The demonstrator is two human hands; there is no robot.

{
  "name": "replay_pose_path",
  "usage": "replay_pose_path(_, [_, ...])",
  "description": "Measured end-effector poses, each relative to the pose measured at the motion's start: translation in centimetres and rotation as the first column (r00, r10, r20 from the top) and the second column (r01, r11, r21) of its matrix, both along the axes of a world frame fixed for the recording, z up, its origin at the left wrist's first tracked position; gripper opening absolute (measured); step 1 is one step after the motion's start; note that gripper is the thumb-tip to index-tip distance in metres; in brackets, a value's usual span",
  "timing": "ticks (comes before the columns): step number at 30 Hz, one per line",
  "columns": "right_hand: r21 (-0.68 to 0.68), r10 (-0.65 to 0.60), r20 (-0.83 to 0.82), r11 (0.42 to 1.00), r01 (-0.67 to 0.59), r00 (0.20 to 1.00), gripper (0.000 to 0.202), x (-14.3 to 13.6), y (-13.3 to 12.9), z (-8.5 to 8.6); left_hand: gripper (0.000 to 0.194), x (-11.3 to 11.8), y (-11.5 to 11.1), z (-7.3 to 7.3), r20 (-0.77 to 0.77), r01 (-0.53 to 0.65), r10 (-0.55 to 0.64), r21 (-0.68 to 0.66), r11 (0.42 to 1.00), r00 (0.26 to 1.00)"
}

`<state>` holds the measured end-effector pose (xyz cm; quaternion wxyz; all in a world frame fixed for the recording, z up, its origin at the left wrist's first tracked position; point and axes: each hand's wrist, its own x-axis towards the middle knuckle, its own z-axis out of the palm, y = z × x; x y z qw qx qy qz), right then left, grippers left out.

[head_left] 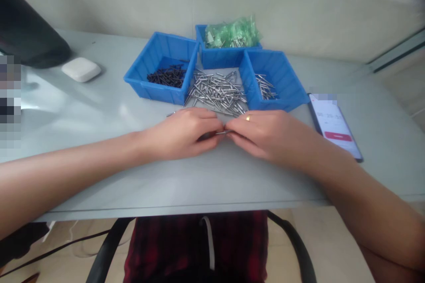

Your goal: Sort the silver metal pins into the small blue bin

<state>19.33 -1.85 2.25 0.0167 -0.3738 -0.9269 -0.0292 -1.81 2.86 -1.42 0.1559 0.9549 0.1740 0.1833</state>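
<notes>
My left hand point(194, 130) and my right hand point(262, 130) meet over the table, fingertips almost touching. Between them shows a thin silver metal pin point(220, 132), pinched at its ends by the two hands. A ring sits on a finger of my right hand. Just beyond my fingers lies a loose pile of silver metal pins point(217, 90). The left blue bin point(159, 90) contains dark, thin screw-like pieces point(168, 76). More silver pins point(264, 86) are in the right blue bin point(285, 79). My fingers hide part of the held pin.
At the back, a third blue bin point(222, 58) holds a green plastic bag point(232, 33) of metal pieces. A phone point(335, 126) lies by my right forearm. To the left are a white rounded case point(81, 69) and a dark cylinder point(29, 26). The table's front edge point(199, 210) runs below my arms.
</notes>
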Motion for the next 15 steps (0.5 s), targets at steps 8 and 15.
replay_pose_path(8, [-0.001,0.008,0.004,1.0,-0.008,1.0,0.021,0.02,-0.02,0.06,0.019,0.18,0.01,-0.01,-0.024,0.006,-0.005,0.049,0.999,1.0])
replay_pose_path(15, [-0.01,0.0,0.021,1.0,0.0,1.0,0.02,-0.07,0.03,0.09,0.022,0.06,-0.04,-0.08,-0.034,0.008,-0.006,0.079,0.997,0.999])
